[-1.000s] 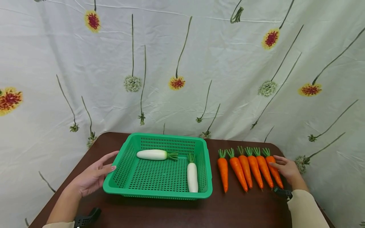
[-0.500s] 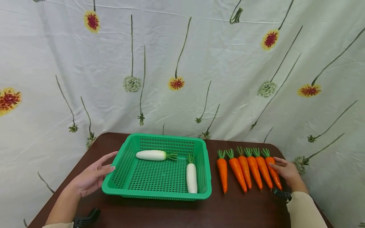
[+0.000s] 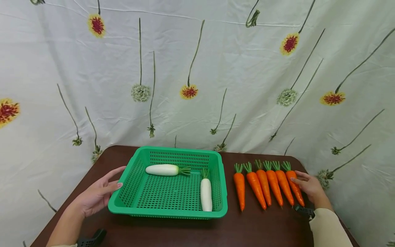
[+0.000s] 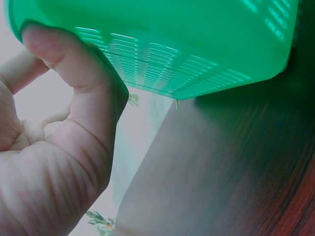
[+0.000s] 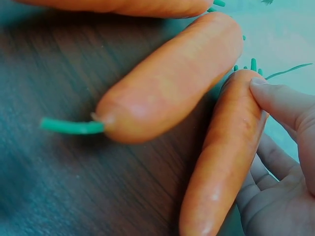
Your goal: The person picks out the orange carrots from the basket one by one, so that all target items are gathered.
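On the table's left, my left hand (image 3: pixel 98 193) rests against the left side of a green plastic basket (image 3: pixel 168 213), its fingers loosely extended. In the left wrist view the thumb (image 4: pixel 66 54) touches the basket's outer wall. Two white radishes with green tops lie inside: one lengthwise at the back (image 3: pixel 162 169), one pointing forward on the right (image 3: pixel 206 195). My right hand (image 3: pixel 311 187) rests at the rightmost carrot (image 3: pixel 295 188) of a row. Its thumb tip touches that carrot's upper edge in the right wrist view; the relaxed fingers (image 5: pixel 275 157) lie beside it, partly hidden.
Several more orange carrots (image 3: pixel 253 187) lie side by side between the basket and my right hand, leafy ends away from me. The brown table (image 3: pixel 172 233) has a flowered white cloth (image 3: pixel 197 68) hanging behind it.
The head view has shifted slightly, so everything sits a little lower and further left. Neither hand visibly moves relative to the basket or the carrots.
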Demonstrator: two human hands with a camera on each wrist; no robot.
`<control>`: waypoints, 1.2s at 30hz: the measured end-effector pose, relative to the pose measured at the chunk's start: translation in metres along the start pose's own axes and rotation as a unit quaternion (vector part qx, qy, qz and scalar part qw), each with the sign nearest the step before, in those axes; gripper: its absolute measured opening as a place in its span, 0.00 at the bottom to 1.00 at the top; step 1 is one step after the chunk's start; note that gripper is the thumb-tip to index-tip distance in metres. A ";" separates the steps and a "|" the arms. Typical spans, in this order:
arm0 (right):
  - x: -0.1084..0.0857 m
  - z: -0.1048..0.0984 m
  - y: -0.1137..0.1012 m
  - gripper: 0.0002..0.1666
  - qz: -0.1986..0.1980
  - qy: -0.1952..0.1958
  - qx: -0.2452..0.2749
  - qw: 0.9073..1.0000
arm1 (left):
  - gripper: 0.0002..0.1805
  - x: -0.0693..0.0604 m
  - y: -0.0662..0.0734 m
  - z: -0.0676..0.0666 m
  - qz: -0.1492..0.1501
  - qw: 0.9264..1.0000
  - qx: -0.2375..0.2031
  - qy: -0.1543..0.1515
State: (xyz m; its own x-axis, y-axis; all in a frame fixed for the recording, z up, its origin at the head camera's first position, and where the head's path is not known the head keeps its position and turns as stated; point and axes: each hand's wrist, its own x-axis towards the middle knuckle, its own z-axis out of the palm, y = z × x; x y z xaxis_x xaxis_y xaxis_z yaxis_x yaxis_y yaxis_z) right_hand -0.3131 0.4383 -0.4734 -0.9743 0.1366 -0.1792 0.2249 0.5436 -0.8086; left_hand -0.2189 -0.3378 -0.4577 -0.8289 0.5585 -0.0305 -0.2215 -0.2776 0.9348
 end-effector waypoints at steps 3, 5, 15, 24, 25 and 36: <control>0.001 0.000 0.001 0.46 0.001 -0.002 0.006 1.000 | 0.35 0.000 0.000 0.000 0.003 1.000 0.000 0.000; 0.002 0.001 0.001 0.47 0.003 -0.002 0.008 1.000 | 0.35 0.000 0.000 0.000 0.003 1.000 -0.001 -0.001; 0.001 -0.005 0.001 0.47 0.003 -0.002 -0.001 1.000 | 0.34 0.006 0.000 0.000 -0.002 1.000 0.007 0.003; 0.007 -0.009 0.006 0.49 0.005 -0.018 -0.003 1.000 | 0.35 0.006 0.001 0.002 -0.005 1.000 0.014 0.009; 0.008 -0.009 0.006 0.49 0.006 -0.017 -0.004 1.000 | 0.35 0.007 0.002 0.003 -0.005 1.000 0.018 0.011; 0.006 -0.008 0.002 0.50 0.008 0.002 -0.027 1.000 | 0.37 0.011 0.001 0.004 -0.002 0.999 0.042 0.019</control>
State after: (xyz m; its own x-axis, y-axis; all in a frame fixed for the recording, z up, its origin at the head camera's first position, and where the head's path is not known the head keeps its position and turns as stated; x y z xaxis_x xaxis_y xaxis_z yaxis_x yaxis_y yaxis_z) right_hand -0.3181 0.4472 -0.4712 -0.9706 0.1484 -0.1893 0.2405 0.5849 -0.7746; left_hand -0.2267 -0.3289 -0.4557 -0.8475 0.5289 -0.0453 -0.1818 -0.2090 0.9609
